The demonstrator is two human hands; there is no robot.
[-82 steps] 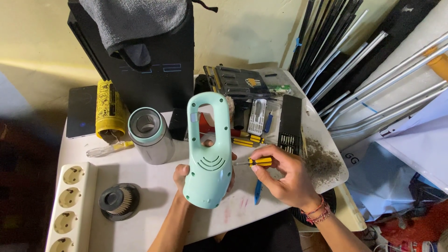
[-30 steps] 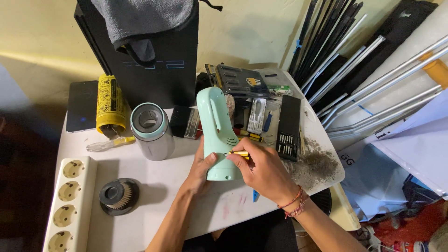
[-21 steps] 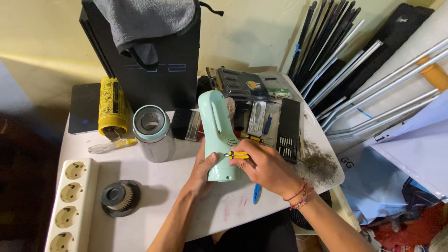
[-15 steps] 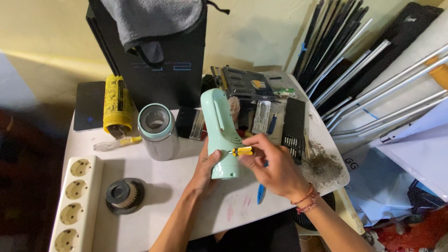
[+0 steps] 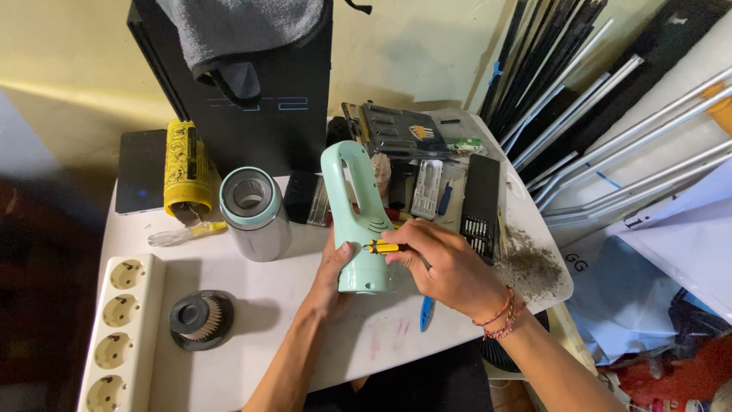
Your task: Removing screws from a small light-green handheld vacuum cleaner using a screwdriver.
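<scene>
Two hands: both closed on things, low and centre on the white table
Left hand: gripping the lower end of the mint-green housing, thumb on its side
Right hand: closed round the yellow-and-black screwdriver, tip against the housing's side
Housing: turned on its edge mid-table, handle loop pointing away toward the black box
Mint-green canister: upright just left of the housing, open top showing a grey ring
Yellow can: left of the canister, lying on its side, black print label on yellow
Clear-handled screwdriver: flat, just below the yellow can
Round filter: black, pleated core, near the table's front left
Power strip: cream, four round sockets, along the left edge
Black box: upright at the back, small blue mark on its face, grey cloth draped over the top
Bit case: black, right of the housing, beside a patch of grey dust
Metal rods: leaning at far right
</scene>
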